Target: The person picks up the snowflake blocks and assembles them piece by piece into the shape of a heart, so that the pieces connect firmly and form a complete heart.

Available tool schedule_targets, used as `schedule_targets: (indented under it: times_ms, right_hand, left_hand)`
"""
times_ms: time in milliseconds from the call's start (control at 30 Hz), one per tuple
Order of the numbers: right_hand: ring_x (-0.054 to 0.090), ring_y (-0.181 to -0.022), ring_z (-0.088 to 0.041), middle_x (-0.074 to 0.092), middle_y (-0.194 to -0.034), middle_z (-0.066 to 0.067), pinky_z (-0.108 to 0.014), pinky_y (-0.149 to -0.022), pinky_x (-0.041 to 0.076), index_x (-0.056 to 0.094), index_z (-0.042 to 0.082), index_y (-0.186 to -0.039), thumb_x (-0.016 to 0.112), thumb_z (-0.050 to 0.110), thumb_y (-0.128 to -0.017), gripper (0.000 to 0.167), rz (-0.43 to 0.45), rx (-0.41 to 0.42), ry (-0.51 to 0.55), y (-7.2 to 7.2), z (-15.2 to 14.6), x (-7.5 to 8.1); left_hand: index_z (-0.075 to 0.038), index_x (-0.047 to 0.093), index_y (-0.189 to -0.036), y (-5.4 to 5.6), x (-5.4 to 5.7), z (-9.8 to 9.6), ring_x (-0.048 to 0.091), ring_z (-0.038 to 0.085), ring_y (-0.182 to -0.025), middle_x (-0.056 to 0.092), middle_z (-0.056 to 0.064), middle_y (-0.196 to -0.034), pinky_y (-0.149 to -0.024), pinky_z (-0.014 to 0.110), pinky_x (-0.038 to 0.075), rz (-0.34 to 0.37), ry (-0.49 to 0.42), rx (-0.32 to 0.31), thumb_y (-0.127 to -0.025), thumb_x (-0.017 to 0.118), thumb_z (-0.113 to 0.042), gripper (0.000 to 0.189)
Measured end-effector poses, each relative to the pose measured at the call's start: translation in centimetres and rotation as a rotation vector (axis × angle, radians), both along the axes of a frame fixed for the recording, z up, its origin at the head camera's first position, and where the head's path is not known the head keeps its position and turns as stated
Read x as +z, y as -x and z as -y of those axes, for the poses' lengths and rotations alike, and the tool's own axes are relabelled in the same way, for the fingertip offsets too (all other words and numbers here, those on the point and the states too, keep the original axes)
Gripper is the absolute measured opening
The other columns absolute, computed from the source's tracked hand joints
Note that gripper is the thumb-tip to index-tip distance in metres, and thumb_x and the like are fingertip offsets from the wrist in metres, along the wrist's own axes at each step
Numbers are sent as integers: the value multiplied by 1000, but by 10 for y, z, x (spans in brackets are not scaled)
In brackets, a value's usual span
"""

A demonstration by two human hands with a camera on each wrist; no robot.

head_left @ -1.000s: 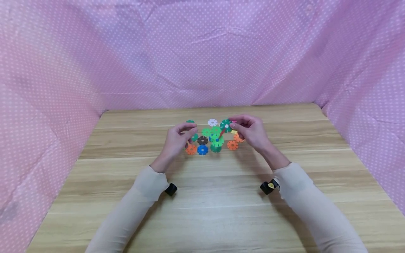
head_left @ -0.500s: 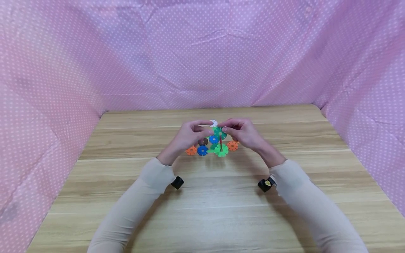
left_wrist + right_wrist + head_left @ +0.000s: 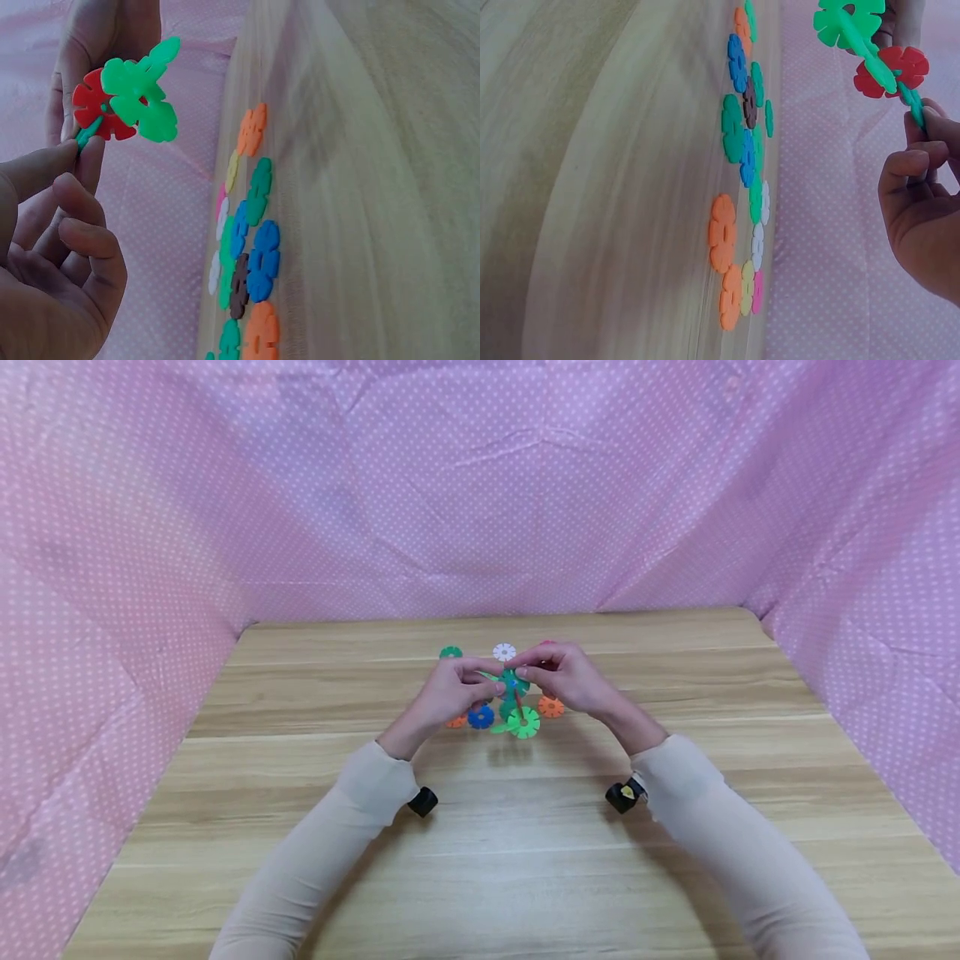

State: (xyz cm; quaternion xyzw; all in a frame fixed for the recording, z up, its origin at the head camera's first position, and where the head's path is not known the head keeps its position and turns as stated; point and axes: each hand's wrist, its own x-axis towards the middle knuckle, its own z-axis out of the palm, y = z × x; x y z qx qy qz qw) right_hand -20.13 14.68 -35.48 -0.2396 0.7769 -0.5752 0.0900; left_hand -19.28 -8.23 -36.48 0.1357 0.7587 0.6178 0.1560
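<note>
Over the middle of the wooden table [image 3: 480, 860], the person's two hands come together around a small toy [image 3: 129, 81] made of notched plastic discs. The left hand [image 3: 453, 687] pinches the rim of a dark green disc [image 3: 513, 692] between thumb and fingers, and the right hand [image 3: 564, 678] grips that same disc from the other side, so I see both grasping it at once. A red disc [image 3: 88, 96] is slotted crosswise into the green one, and joined to the red are two light green discs [image 3: 157, 116] that cross each other. The whole thing is held up off the tabletop. Around and behind it, loose discs lie flat: a blue disc [image 3: 481, 717], an orange disc [image 3: 551, 707] off to the right, a white disc [image 3: 504, 652] farther back and a brown disc [image 3: 239, 286]. Pink dotted cloth [image 3: 480, 502] hangs around the table, and a small black camera [image 3: 423, 802] sits at each wrist
</note>
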Motion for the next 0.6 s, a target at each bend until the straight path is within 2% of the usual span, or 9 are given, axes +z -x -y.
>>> schedule_targets:
  times_ms: [100,233,367,467,600]
  right_hand:
    - [43,-57,-14,58,-91,-14,-22,-50,38,72,2,-116,64,4,-99,20,-3,-7,-6,1,0,-2]
    - [46,-58,-15,62,-86,-13,-23,-50,40,70,2,-119,68,10,-97,23,2,-32,-16,3,-2,-1]
    - [49,-61,-16,64,-93,-13,-24,-52,42,70,1,-117,71,13,-96,25,-13,-74,-64,5,-10,-1]
    - [52,-66,-19,64,-94,-12,-23,-55,43,71,0,-115,73,12,-94,24,-51,-85,-169,9,-17,-5]
    - [55,-72,-24,64,-88,-9,-27,-58,45,71,-2,-116,75,7,-91,27,-104,-61,-369,14,-28,-15]
  left_hand:
    - [-8,72,-117,-1,-2,0,46,11,-52,72,25,-100,-46,20,33,-9,1,14,-94,73,-12,24]
    - [-9,73,-114,-1,-5,1,46,11,-53,74,20,-94,-47,21,34,-21,-10,43,-93,74,-11,21]
    - [-8,74,-112,-2,-7,3,47,14,-54,73,20,-91,-46,21,35,-18,-29,98,-94,73,-10,18]
    - [-5,72,-112,-2,-8,6,46,14,-54,72,22,-93,-46,20,35,-3,-49,135,-94,71,-9,18]
    - [-2,70,-115,-3,-10,11,45,11,-53,72,12,-87,-46,20,35,11,-77,153,-95,70,-9,21]
